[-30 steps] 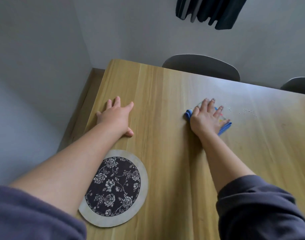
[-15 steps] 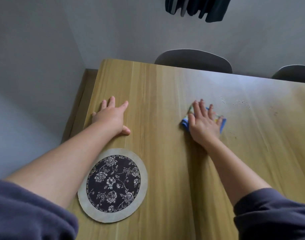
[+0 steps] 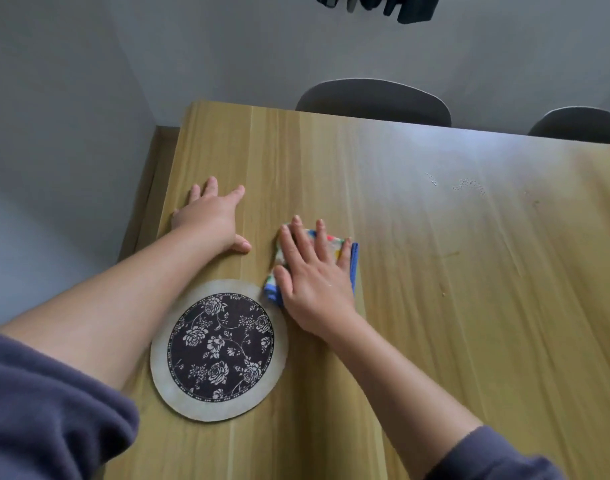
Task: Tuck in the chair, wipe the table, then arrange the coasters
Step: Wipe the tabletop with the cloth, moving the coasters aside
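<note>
My right hand [image 3: 314, 275] lies flat with straight, spread fingers on a folded blue-edged cloth [image 3: 354, 268], pressing it onto the wooden table [image 3: 435, 306]. The cloth sits just up and right of a round coaster [image 3: 220, 351] with a dark floral centre and pale rim, almost touching it. My left hand [image 3: 213, 216] rests flat on the table near its left edge, fingers straight, holding nothing. A grey chair back [image 3: 373, 100] stands at the table's far side.
A second chair back [image 3: 580, 124] shows at the far right. Small crumbs or droplets [image 3: 466, 185] lie on the table to the far right. A grey wall runs close along the left and far sides. Dark clothing [image 3: 376, 5] hangs at the top.
My right hand has slid the cloth left and toward me, from mid-table to beside the coaster. My left hand has stayed in place.
</note>
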Available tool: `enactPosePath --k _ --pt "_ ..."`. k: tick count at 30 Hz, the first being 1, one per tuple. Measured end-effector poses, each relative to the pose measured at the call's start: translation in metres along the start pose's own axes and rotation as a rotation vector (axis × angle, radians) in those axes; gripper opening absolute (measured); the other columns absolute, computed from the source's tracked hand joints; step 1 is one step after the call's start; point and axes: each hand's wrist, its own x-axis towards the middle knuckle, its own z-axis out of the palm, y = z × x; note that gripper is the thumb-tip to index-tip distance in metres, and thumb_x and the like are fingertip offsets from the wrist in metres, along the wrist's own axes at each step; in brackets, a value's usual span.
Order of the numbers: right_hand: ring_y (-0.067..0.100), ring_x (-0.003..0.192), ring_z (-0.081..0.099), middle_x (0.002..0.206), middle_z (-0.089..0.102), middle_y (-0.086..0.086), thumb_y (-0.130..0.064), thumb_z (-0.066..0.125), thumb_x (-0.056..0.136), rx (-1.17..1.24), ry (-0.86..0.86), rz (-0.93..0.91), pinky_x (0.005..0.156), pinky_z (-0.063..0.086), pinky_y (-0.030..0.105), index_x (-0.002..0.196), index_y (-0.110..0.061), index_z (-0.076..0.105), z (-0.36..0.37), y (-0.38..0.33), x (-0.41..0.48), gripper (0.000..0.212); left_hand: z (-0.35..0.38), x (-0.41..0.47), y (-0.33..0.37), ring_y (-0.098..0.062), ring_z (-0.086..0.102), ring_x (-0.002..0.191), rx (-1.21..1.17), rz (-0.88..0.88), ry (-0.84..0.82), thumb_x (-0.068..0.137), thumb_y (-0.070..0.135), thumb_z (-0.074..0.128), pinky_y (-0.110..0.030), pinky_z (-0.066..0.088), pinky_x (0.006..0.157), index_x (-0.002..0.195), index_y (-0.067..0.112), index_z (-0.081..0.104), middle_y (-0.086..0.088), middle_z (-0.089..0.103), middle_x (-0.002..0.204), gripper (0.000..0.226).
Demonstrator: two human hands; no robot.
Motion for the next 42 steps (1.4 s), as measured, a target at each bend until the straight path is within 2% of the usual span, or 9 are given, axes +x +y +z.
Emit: enactPosePath --k 3,9,13,16,24,27,30,35,42 --pt "0.022 0.151 -0.005 0.164 0.001 -0.013 -0.050 0.019 0.098 -0.029 -0.010 -0.041 0.116 -0.005 0.062 0.156 -0.032 0.010 -0.007 0.033 -0.005 0.062 0.004 0.002 -0.004 -0.029 -0.004 0.147 0.003 0.024 0.021 0.068 0.048 0.080 -0.053 0.018 0.115 0.150 0.039 0.010 -0.005 -0.009 0.160 0.109" --pt "0.020 0.151 -0.007 0.164 -0.007 -0.012 -0.042 0.023 0.102 0.003 0.007 0.593 0.117 -0.002 0.060 0.157 -0.030 0.006 -0.029 0.149 -0.021 0.059 0.007 0.002 -0.006 -0.026 -0.003 0.147 0.007 0.019 0.028 0.069 0.050 0.078 -0.054 0.020 0.114 0.150 0.041 0.010 -0.002 -0.008 0.160 0.106" --pt "0.024 0.151 -0.007 0.164 -0.007 -0.009 -0.041 0.018 0.101 0.025 0.035 0.751 0.115 -0.002 0.064 0.157 -0.025 0.004 -0.025 0.136 -0.035 0.060 0.003 -0.002 -0.006 -0.026 -0.002 0.147 0.015 0.002 0.020 0.069 0.050 0.078 -0.053 0.021 0.114 0.150 0.040 0.011 -0.003 -0.006 0.161 0.106" --pt "0.026 0.151 -0.006 0.164 -0.006 -0.007 -0.040 0.022 0.101 0.021 0.033 0.662 0.115 -0.002 0.065 0.157 -0.024 0.004 -0.017 0.092 -0.043 0.061 0.000 -0.004 -0.001 -0.027 0.000 0.147 0.019 -0.008 0.024 0.068 0.050 0.079 -0.052 0.023 0.113 0.150 0.039 0.013 -0.003 -0.003 0.161 0.106" --pt "0.027 0.151 -0.001 0.164 0.010 -0.007 -0.048 0.024 0.098 -0.007 -0.004 0.043 0.116 0.000 0.064 0.156 -0.026 0.021 0.007 0.011 -0.114 0.062 0.007 -0.032 -0.003 -0.030 0.026 0.139 0.036 0.060 0.172 0.079 0.050 0.069 -0.044 0.036 0.102 0.138 0.024 0.040 -0.008 0.026 0.154 0.071" --pt "0.024 0.151 -0.001 0.164 0.007 -0.010 -0.048 0.023 0.098 0.002 0.005 0.104 0.117 -0.004 0.061 0.156 -0.029 0.018 0.004 0.027 -0.105 0.062 0.014 -0.065 -0.001 -0.027 0.021 0.143 0.035 0.169 0.171 0.085 0.051 0.062 -0.049 0.037 0.103 0.145 0.027 0.031 -0.004 0.019 0.158 0.071" --pt "0.021 0.151 -0.010 0.164 -0.006 -0.012 -0.046 0.020 0.100 -0.008 0.003 0.332 0.116 -0.008 0.060 0.157 -0.030 0.006 0.001 0.046 -0.073 0.060 0.034 -0.115 0.002 -0.025 -0.001 0.147 0.138 0.269 -0.011 0.074 0.067 0.063 -0.060 0.025 0.108 0.150 0.036 0.008 0.001 -0.007 0.160 0.099" --pt "0.025 0.151 -0.010 0.164 -0.007 -0.008 -0.039 0.020 0.101 0.053 0.009 0.524 0.114 -0.007 0.063 0.157 -0.025 0.005 -0.005 0.043 -0.047 0.059 0.064 -0.166 0.004 -0.032 -0.017 0.145 0.250 0.193 -0.214 0.070 0.058 0.073 -0.065 0.033 0.100 0.147 0.043 -0.012 -0.003 -0.028 0.155 0.116" --pt "0.026 0.151 -0.009 0.165 -0.002 -0.008 -0.047 0.021 0.098 0.023 0.001 0.147 0.115 -0.009 0.062 0.157 -0.027 0.010 0.009 -0.002 -0.113 0.063 0.069 -0.170 0.011 -0.032 -0.018 0.144 0.174 0.127 -0.207 0.074 0.036 0.078 -0.068 0.030 0.099 0.147 0.045 -0.008 -0.003 -0.029 0.155 0.113"
